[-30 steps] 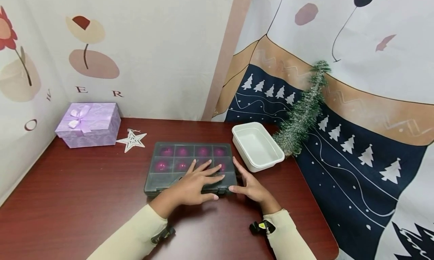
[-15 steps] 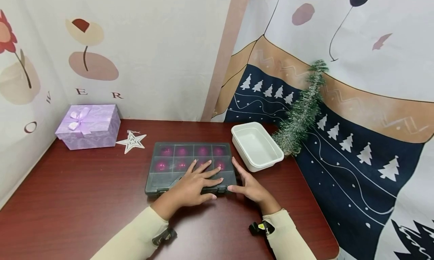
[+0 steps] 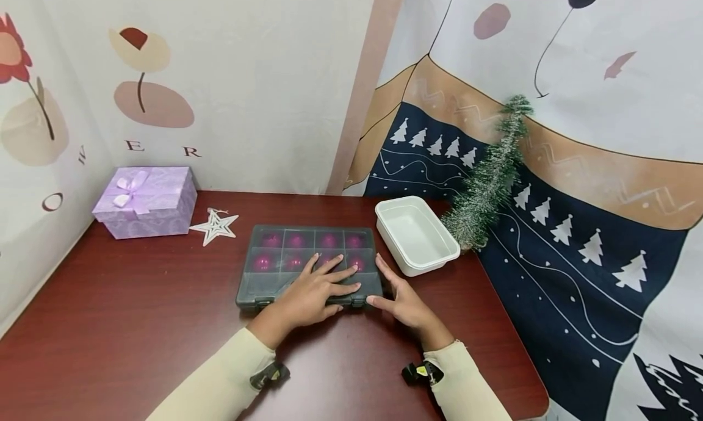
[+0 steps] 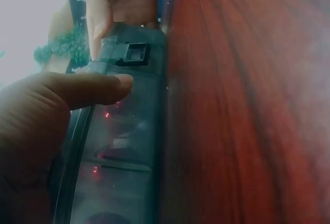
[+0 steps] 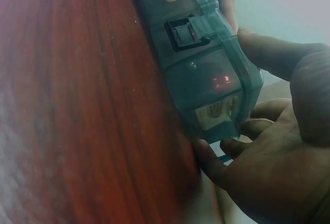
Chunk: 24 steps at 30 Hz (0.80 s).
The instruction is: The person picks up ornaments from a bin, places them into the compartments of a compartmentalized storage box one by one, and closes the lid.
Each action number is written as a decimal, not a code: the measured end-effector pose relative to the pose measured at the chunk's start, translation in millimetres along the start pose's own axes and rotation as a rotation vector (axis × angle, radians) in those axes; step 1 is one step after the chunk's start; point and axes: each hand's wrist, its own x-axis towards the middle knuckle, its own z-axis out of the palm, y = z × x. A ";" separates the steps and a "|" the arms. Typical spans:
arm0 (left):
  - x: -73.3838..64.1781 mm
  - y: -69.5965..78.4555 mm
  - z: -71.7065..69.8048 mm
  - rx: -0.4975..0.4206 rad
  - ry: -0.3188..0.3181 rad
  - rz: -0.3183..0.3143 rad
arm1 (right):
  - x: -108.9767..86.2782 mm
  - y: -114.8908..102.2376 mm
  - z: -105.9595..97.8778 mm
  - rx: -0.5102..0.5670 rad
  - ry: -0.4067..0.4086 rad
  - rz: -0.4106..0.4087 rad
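Observation:
A dark, see-through compartment box (image 3: 260, 287) lies flat on the table, its lid down. Shiny magenta balls (image 3: 263, 262) fill its two rear rows. Spread across the right part of the lid is my left hand (image 3: 307, 296), its thumb by the front edge. In the left wrist view that thumb (image 4: 98, 90) lies over the front wall, near a latch (image 4: 136, 52). My right hand (image 3: 409, 305) rests against the box's right end, fingers extended along the side and thumb at the front corner. The right wrist view shows its fingertips touching the end wall, close to the table.
A white rectangular tub (image 3: 412, 268) stands just right of the box. Behind it leans a green tinsel tree (image 3: 486, 183). At the back left are a white star ornament (image 3: 214, 227) and a lilac gift box (image 3: 145, 204) with a bow. Patterned cloths hang behind the table (image 3: 137, 323).
The box's front edge sits slightly farther back than before. My left thumb has drawn in toward that edge, and both hands keep nearly the same places.

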 end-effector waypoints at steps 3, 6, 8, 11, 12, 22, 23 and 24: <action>0.8 -2.7 -2.9 -0.017 0.000 -0.003 | 3.1 0.9 0.7 -0.001 0.004 -0.003; 1.2 -3.5 -3.1 -0.030 -0.007 -0.009 | 2.1 -1.2 2.6 -0.026 0.025 0.002; 1.5 -3.4 -2.4 -0.025 -0.014 -0.014 | -0.2 -4.1 4.6 -0.051 0.056 0.009; 2.3 -3.9 -0.2 -0.019 -0.018 -0.015 | -4.9 -7.6 6.5 -0.075 0.108 0.014; 2.7 -4.1 0.1 -0.019 -0.018 -0.015 | -6.4 -8.2 6.6 -0.082 0.125 0.013; 5.5 -7.4 -1.4 -0.054 -0.007 -0.010 | -19.5 -10.4 1.3 -0.123 0.202 -0.160; 5.4 -7.9 -1.4 -0.057 -0.007 -0.011 | -20.9 -10.5 1.0 -0.124 0.206 -0.179; 5.4 -8.3 -1.3 -0.061 -0.007 -0.012 | -22.3 -10.5 0.9 -0.117 0.206 -0.190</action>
